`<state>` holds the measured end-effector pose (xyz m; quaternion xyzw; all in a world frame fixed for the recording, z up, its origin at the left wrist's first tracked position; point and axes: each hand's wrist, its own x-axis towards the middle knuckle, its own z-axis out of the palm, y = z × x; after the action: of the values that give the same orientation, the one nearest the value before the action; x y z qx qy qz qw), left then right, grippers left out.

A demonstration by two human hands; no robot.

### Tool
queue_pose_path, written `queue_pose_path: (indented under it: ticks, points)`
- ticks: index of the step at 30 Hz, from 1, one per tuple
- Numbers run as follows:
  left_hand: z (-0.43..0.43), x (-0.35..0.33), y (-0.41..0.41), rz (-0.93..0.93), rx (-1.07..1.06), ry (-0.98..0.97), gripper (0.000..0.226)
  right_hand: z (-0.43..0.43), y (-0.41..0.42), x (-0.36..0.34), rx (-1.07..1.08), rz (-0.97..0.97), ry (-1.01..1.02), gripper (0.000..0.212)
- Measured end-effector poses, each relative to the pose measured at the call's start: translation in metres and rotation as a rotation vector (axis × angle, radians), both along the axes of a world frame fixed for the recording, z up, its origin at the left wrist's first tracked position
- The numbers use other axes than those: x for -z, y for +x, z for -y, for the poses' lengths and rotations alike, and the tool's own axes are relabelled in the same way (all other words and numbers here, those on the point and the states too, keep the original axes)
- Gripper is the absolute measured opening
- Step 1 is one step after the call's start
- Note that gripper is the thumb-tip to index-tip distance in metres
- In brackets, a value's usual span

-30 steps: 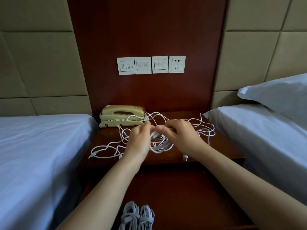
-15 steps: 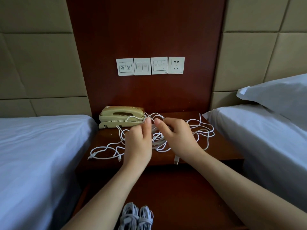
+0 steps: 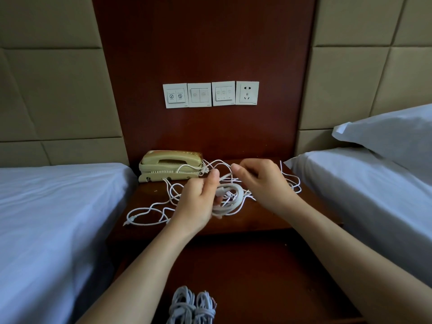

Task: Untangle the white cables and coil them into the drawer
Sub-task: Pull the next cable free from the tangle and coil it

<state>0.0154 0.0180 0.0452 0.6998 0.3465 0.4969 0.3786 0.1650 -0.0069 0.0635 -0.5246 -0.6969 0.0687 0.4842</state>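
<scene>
A tangle of white cables (image 3: 149,210) sprawls over the dark wooden nightstand top (image 3: 264,219). My left hand (image 3: 198,202) grips a partly wound coil of white cable (image 3: 230,199) above the top. Just right of it, my right hand (image 3: 264,183) pinches a strand of that cable between thumb and fingers. Loose loops trail out behind my right hand toward the right bed. Below, in the open drawer (image 3: 268,277), lie two coiled white cable bundles (image 3: 192,306) at the near edge.
A beige corded telephone (image 3: 170,166) sits at the back left of the nightstand, with cable loops against it. White-sheeted beds (image 3: 53,218) flank the nightstand on both sides. A pillow (image 3: 392,134) lies on the right bed. Switch plates and a socket (image 3: 210,94) are on the wall panel.
Both hands have lifted slightly. My right hand has drawn a strand up and to the right, and the coil in my left hand has grown rounder and fuller.
</scene>
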Motion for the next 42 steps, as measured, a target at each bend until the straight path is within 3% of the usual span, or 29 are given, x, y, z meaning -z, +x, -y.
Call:
queue_pose_path:
  ticks: [5, 9, 14, 19, 21, 25, 29, 34, 38, 42]
  points:
    - [-0.004, 0.0, 0.003, 0.016, -0.074, 0.094, 0.052, -0.006, -0.002, 0.005, 0.012, 0.006, -0.018, 0.042]
    - [-0.011, -0.004, -0.004, 0.007, -0.32, 0.232, 0.053, -0.006, -0.013, 0.011, 0.004, 0.107, -0.107, 0.037]
    - [-0.026, -0.007, -0.015, 0.032, -0.527, 0.172, 0.053, 0.001, -0.04, 0.018, -0.014, 0.432, -0.156, 0.022]
    - [-0.032, -0.005, -0.022, -0.099, -0.61, 0.243, 0.055, 0.015, -0.058, 0.011, 0.044, 0.858, -0.001, 0.007]
    - [-0.034, -0.003, -0.023, -0.201, -0.609, 0.296, 0.054, 0.017, -0.059, 0.012, 0.103, 0.922, 0.101, 0.02]
    - [-0.035, 0.002, -0.022, -0.469, -0.591, 0.33, 0.047, 0.01, -0.05, 0.02, 0.12, 0.739, 0.247, 0.025]
    - [-0.032, 0.009, -0.02, -0.61, -0.309, 0.365, 0.045, 0.005, -0.032, 0.019, 0.035, 0.505, 0.177, 0.023]
    - [-0.027, 0.012, -0.017, -0.464, 0.086, 0.146, 0.043, -0.001, -0.011, 0.01, -0.137, 0.348, -0.029, 0.04]
    - [-0.015, 0.005, -0.014, -0.274, 0.207, 0.025, 0.05, -0.002, -0.01, 0.01, -0.288, 0.087, -0.155, 0.043]
    - [-0.008, -0.003, -0.009, -0.022, 0.214, -0.097, 0.055, 0.0, -0.017, 0.011, -0.222, -0.065, -0.064, 0.039]
